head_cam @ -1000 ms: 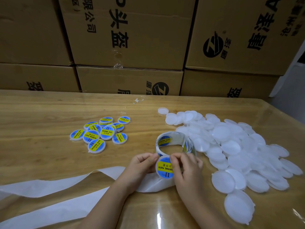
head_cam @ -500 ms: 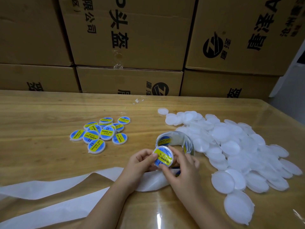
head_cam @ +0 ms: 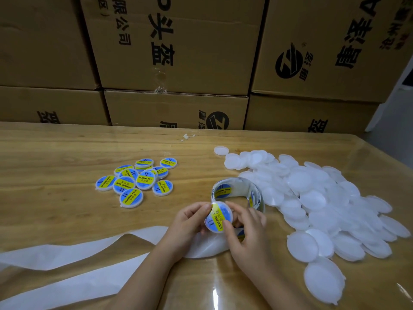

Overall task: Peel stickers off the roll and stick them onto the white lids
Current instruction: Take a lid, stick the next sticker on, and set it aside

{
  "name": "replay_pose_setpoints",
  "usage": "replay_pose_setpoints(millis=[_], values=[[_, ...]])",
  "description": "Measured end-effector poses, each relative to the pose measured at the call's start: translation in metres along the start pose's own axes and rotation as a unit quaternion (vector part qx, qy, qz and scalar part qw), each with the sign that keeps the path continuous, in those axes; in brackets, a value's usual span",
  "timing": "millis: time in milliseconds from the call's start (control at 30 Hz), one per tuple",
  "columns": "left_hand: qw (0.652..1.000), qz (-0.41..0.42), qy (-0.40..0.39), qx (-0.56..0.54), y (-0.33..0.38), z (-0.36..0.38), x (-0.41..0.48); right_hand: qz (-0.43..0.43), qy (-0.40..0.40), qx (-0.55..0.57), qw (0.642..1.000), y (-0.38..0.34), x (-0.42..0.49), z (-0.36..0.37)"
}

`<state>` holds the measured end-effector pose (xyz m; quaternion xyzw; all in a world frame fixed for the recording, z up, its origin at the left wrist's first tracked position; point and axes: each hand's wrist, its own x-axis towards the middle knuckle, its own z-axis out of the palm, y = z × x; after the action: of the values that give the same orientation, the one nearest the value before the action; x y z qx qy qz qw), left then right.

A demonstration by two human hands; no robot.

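Lid with a blue-and-yellow sticker on its face, held tilted just on the near side of the sticker roll, above the table. Gripped at its left rim by left hand, fingers curled round the edge; pinched from the right by right hand, thumb pressing on the sticker. Right of the roll, heaped plain white lids. Well left of the roll, cluster of labelled lids, some overlapping. Nearer and left of the roll, white backing strip, running beneath the hands. Far behind the roll, stacked cardboard boxes
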<state>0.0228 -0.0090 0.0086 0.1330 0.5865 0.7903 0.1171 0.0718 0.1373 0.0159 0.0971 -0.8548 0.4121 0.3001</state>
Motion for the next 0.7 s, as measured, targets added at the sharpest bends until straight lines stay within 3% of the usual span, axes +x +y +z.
replay_pose_setpoints(millis=[267,467,700], values=[[1.000,-0.010,-0.011,-0.014,0.004,-0.002,-0.002,-0.054,0.014,-0.039,0.998,0.003,0.000,0.004],[0.998,-0.001,-0.034,0.056,0.001,0.002,-0.003,0.073,0.011,0.066,0.995,0.012,0.000,0.002],[1.000,0.016,-0.015,0.014,0.001,0.003,-0.002,0.083,0.003,0.063,0.995,0.011,-0.001,0.002]])
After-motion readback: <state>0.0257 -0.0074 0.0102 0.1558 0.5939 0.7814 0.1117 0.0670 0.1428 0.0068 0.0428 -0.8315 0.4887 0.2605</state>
